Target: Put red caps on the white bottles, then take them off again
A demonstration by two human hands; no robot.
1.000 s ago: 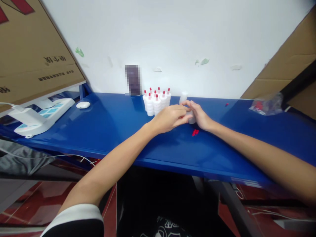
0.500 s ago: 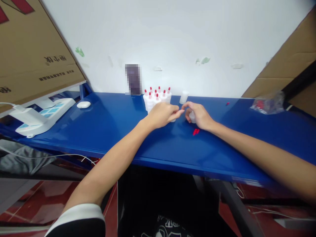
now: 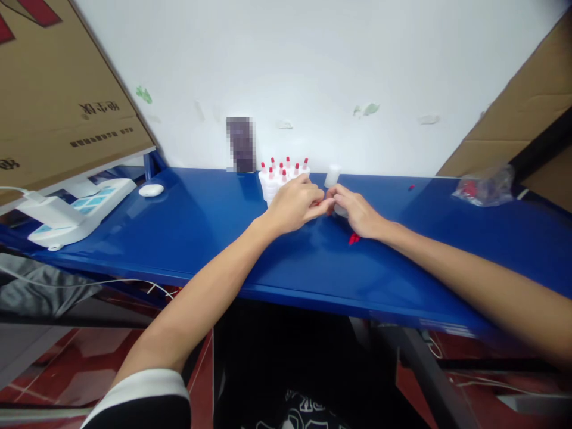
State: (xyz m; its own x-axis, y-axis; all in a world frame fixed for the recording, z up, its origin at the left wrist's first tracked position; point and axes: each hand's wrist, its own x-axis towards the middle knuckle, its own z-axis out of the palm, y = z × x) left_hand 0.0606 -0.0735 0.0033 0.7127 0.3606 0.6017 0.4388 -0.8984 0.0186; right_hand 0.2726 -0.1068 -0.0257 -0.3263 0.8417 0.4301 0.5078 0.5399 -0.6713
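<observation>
My left hand (image 3: pixel 295 205) is closed in front of a group of white squeeze bottles (image 3: pixel 270 189) with red-tipped nozzles. A bit of red, apparently a small red cap (image 3: pixel 317 203), shows at its fingers. My right hand (image 3: pixel 360 213) is curled over a small translucent white bottle (image 3: pixel 340 211), mostly covered by the fingers. The fingertips of both hands meet or nearly meet. Just behind them another whitish bottle (image 3: pixel 332 176) leans slightly. Several loose red caps (image 3: pixel 354 239) lie on the blue table below my right wrist.
A clear plastic bag (image 3: pixel 487 186) with red pieces lies at the right, and a single red cap (image 3: pixel 412 187) nearer. On the left are a white power strip (image 3: pixel 105 199) and a white oval case (image 3: pixel 151 190). A blurred dark phone-like object (image 3: pixel 242 144) leans on the wall.
My right hand has shifted slightly left and its fingers have closed toward my left hand, covering more of the bottle. Red now shows at my left fingers, which have risen a little.
</observation>
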